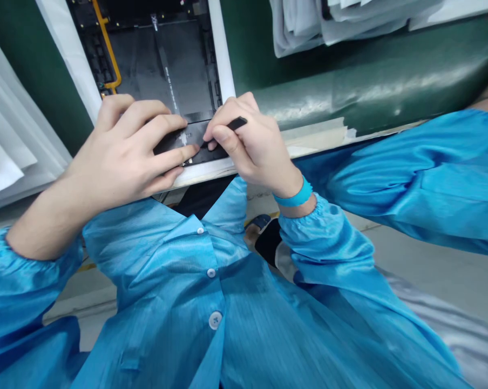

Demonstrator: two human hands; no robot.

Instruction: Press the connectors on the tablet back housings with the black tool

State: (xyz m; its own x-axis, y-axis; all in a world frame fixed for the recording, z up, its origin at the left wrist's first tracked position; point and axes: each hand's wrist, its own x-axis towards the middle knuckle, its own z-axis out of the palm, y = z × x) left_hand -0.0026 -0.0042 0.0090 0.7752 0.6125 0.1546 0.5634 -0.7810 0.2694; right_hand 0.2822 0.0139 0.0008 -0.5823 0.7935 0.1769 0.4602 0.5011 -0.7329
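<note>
An opened electronic device (139, 48), tablet-like, with dark flat panels inside and an orange flex cable (113, 59), lies at the table's near edge. My left hand (126, 146) rests on its near end with the fingers spread, the index and middle fingertips touching the dark strip (193, 132) there. My right hand (252, 138) pinches a slim black stick-shaped tool (238, 123), whose upper end pokes out above the thumb. The tool's lower end meets the strip close to my left fingertips; its exact tip is hard to make out. A blue band circles my right wrist.
White foam sheets or sleeves (300, 27) are piled at the back right, and more white sheets (9, 119) lie at the left. The table has a green mat (329, 81) with tape (317, 135) along its near edge. A co-worker's blue sleeve (422, 173) is close on the right.
</note>
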